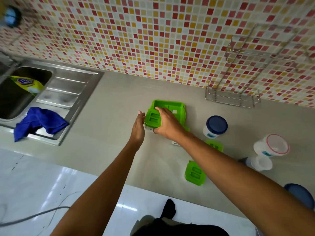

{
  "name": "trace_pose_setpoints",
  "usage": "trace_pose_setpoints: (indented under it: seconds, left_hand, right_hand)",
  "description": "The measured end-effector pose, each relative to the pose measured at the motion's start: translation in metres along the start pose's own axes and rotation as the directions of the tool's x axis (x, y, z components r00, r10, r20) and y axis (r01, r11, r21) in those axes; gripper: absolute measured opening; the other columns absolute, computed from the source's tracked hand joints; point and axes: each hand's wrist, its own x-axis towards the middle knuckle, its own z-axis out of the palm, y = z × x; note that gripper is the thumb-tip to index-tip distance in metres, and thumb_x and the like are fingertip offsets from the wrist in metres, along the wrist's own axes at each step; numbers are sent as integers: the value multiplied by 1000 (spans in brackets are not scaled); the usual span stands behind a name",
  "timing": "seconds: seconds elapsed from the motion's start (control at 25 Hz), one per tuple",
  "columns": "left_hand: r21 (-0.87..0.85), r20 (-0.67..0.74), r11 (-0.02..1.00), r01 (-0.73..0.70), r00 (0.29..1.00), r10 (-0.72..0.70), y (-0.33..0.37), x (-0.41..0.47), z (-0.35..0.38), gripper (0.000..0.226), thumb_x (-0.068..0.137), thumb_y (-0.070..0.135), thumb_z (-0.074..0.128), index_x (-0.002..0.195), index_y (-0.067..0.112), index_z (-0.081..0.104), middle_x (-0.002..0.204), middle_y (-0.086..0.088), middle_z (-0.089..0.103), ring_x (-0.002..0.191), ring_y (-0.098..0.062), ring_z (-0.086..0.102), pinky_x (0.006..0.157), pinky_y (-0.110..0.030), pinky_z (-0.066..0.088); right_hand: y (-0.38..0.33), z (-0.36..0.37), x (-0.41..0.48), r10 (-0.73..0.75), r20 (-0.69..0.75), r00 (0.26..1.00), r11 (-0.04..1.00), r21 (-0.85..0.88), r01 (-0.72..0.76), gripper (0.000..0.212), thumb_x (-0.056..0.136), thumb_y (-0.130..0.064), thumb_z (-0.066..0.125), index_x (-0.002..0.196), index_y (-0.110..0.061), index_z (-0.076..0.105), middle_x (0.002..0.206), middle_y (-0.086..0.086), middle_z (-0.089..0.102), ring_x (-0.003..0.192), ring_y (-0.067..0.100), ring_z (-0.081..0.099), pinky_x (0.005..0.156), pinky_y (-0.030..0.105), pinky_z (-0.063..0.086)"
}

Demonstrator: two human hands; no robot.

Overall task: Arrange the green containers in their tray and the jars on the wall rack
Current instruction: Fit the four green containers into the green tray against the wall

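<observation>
A green tray (pixel 167 104) lies on the grey counter near the tiled wall. My right hand (pixel 167 123) grips a green-lidded container (pixel 152 119) at the tray's left end. Beside that container, my left hand (pixel 139 128) is held flat with fingers straight, at or close to its left side. Two more green containers lie nearer me, one (pixel 194 173) by my right forearm and one (pixel 215 145) partly hidden behind it. A blue-lidded jar (pixel 215 126) stands to the right. A red-rimmed clear jar (pixel 272 146) and a smaller jar (pixel 260 163) stand further right. The wire wall rack (pixel 235 94) hangs on the tiles.
A steel sink (pixel 56 92) is at the left with a yellow bottle (pixel 27 83) in the basin and a blue cloth (pixel 39 120) on its edge. A blue lid (pixel 300 195) sits at the right counter edge. A cable (pixel 34 214) runs over the white floor.
</observation>
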Motion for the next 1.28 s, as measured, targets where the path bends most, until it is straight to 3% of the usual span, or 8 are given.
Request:
trace_pose_setpoints:
  seconds: [0.24,0.56,0.68,0.84,0.96,1.08,1.28]
  left_hand:
    - [56,72,997,-44,997,40,29,43,8,73,99,61,18,151,14,37,155,-7,42,143,-20,38,121,-47,22]
    - [36,192,997,72,978,-78,40,104,16,66,102,54,20,154,15,29,161,-5,30,146,-17,30,120,-38,21]
    - [54,242,994,94,965,-104,37,116,16,64,101,55,19,148,16,38,139,4,47,114,5,50,98,-19,38]
    - [43,326,997,66,942,-77,38,125,14,54,103,52,14,136,24,45,99,29,56,72,30,56,65,4,41]
    - [7,390,997,78,918,-74,41,126,11,50,104,49,9,122,32,51,79,39,67,76,27,59,60,4,43]
    - [19,432,997,74,899,-75,40,129,12,58,104,47,5,109,34,61,88,36,71,85,24,61,63,3,43]
    - [40,423,998,50,904,-62,40,129,13,55,103,49,6,106,41,60,87,39,69,85,25,60,63,5,42]
  right_hand:
    - [3,-32,45,24,-22,999,1000,-5,-24,90,66,-10,84,144,-8,38,144,13,43,132,27,45,111,33,39]
    - [40,-30,95,186,-16,982,982,-32,-186,91,65,-7,84,144,-7,38,143,15,42,130,28,46,109,28,37]
    - [47,-27,109,210,-23,977,977,-20,-211,93,63,-9,86,143,-7,39,141,15,44,127,29,48,108,30,39]
    - [52,-20,123,223,9,975,975,-2,-223,92,63,-5,85,143,-8,39,141,14,45,127,28,48,107,29,40]
    - [50,-17,132,226,33,974,974,9,-226,91,64,-5,85,143,-8,38,142,14,44,128,28,47,107,32,40]
    - [49,-11,136,222,62,973,974,20,-224,91,66,-2,83,143,-10,37,143,12,42,129,27,46,104,30,42]
    - [59,-5,139,235,64,970,970,44,-238,90,66,1,82,142,-14,37,142,10,42,128,26,47,97,25,42]
